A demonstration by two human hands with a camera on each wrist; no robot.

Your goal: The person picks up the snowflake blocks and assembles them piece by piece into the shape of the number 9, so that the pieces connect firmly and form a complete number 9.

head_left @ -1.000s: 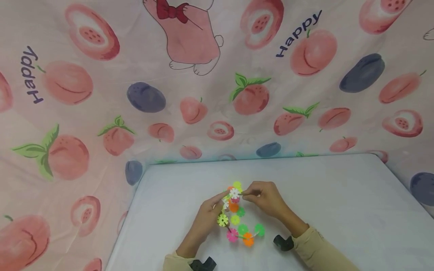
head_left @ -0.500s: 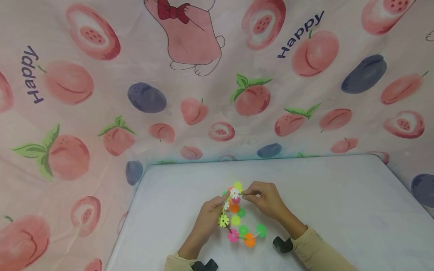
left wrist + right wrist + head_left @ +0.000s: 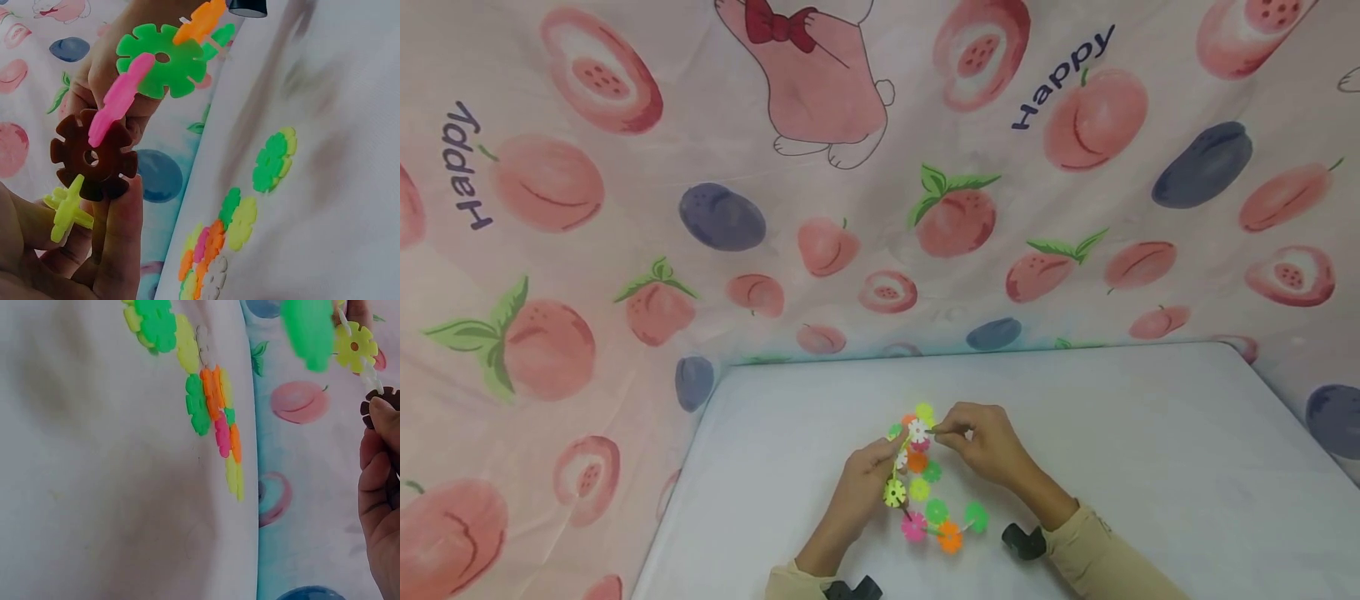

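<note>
White tabletop (image 3: 1112,433) beneath, the disc chain (image 3: 914,527) dipped slightly.

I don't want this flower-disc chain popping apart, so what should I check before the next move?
1. Right hand grips the dark disc: ok, pinched between thumb and fingers.
2. Left hand holds the chain: ok.
3. Dark disc fully seated in the white disc: cannot tell; they appear to meet, depth unclear.
4. Pink disc joined to the chain's brown disc: ok.
5. Loose discs available: ok, lying on the table.
</note>
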